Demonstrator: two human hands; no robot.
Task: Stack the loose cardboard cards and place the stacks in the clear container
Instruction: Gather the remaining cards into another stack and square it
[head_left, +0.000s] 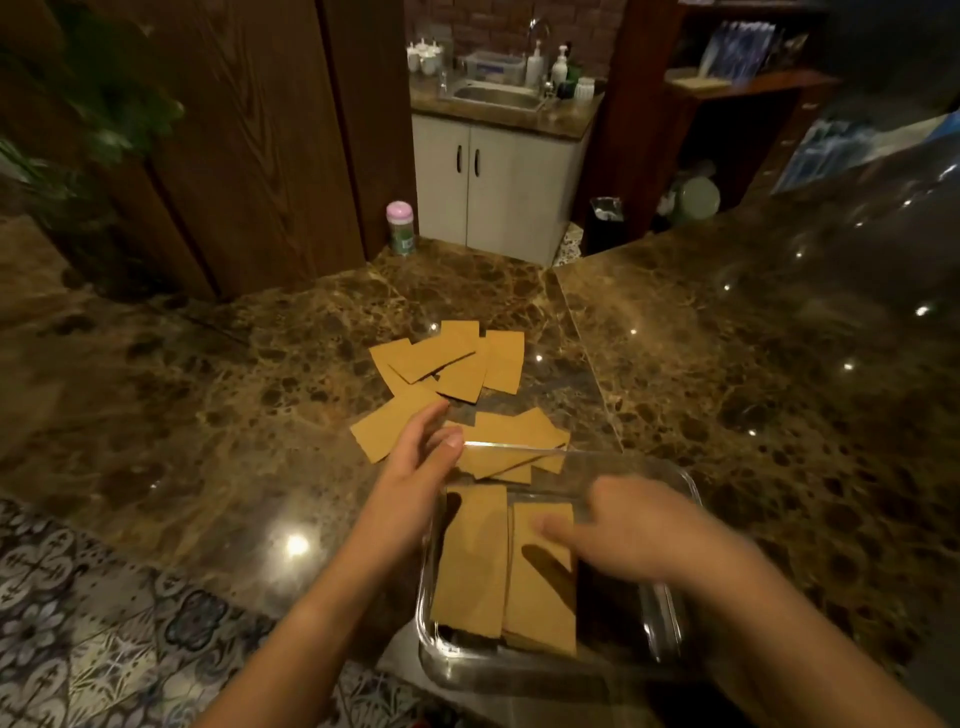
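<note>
A glossy brown marble counter (727, 364) fills the foreground, dotted with bright reflections of ceiling lights. Dark wooden panels (249, 156) rise behind it on the left, beside green plant leaves (93, 104). Farther back, a steel sink (496, 96) sits on a white cabinet (498, 182) against a brick wall (493, 21). Patterned floor tiles (104, 623) show lower left, wooden shelves (737, 88) at right.

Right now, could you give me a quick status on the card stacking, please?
Left hand open, reaching toward loose cards. Right hand over clear container, blurred. Two stacks inside. Nothing blocking.
</note>
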